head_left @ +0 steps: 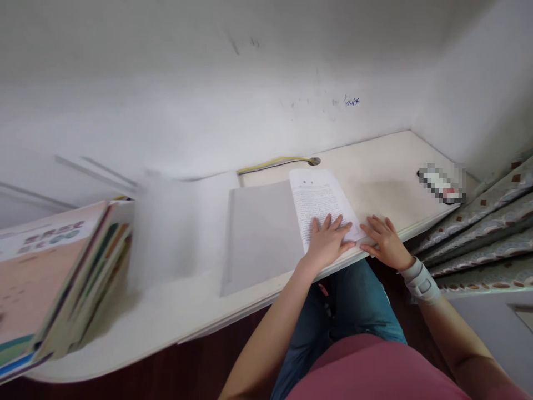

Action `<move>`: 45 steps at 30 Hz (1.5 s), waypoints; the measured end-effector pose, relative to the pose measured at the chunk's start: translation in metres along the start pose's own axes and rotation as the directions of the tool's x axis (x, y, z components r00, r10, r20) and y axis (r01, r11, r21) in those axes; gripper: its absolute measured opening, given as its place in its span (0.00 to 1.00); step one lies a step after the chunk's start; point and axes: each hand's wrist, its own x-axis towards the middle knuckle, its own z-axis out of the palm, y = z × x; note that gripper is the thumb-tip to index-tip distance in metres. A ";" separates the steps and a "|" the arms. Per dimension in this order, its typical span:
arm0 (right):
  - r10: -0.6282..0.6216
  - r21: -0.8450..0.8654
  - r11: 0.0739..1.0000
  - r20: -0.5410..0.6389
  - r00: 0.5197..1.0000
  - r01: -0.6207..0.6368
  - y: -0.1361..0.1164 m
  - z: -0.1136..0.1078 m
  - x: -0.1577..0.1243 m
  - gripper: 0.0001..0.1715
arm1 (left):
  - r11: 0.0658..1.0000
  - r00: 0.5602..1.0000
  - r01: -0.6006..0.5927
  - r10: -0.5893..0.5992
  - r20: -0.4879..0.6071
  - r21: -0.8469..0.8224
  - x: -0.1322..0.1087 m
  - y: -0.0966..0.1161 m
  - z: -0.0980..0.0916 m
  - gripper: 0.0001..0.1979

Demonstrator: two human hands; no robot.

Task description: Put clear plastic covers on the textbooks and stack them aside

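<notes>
The left hand [331, 239] lies open, fingers spread flat on a printed page [318, 200], gripping nothing. The right hand [385, 243], also loose with fingers extended, rests at the edge of the table [387, 172], just beside the page's near corner; whether it touches the paper I cannot tell. Left of the left hand, 1 grey panel [262, 236] adjoins the page. Beyond that hand, 1 yellow cable [270, 164] runs to a round hole [315, 161]. Well left stands a stack of books [50, 278].
</notes>
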 end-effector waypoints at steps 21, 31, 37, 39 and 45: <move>0.127 -0.139 0.983 0.063 0.990 -0.117 0.041 0.005 0.030 0.35 | 0.983 0.990 0.106 -0.118 0.074 0.148 0.026 -0.028 -0.018 0.39; 0.127 -0.129 0.984 0.030 0.991 -0.123 0.039 0.008 0.028 0.38 | 0.995 0.996 0.045 -0.052 0.075 0.091 0.029 -0.025 -0.015 0.37; 0.119 -0.124 0.986 0.038 0.992 -0.113 0.041 0.009 0.027 0.42 | 0.997 0.997 0.026 -0.032 0.074 0.077 0.030 -0.023 -0.014 0.37; 0.121 -0.119 0.986 0.041 0.992 -0.115 0.040 0.008 0.028 0.43 | 0.997 0.997 0.025 -0.030 0.075 0.073 0.034 -0.021 -0.015 0.37; 0.121 -0.120 0.986 0.046 0.992 -0.114 0.039 0.007 0.029 0.43 | 0.999 0.994 -0.027 0.023 0.104 0.038 0.042 -0.020 -0.014 0.36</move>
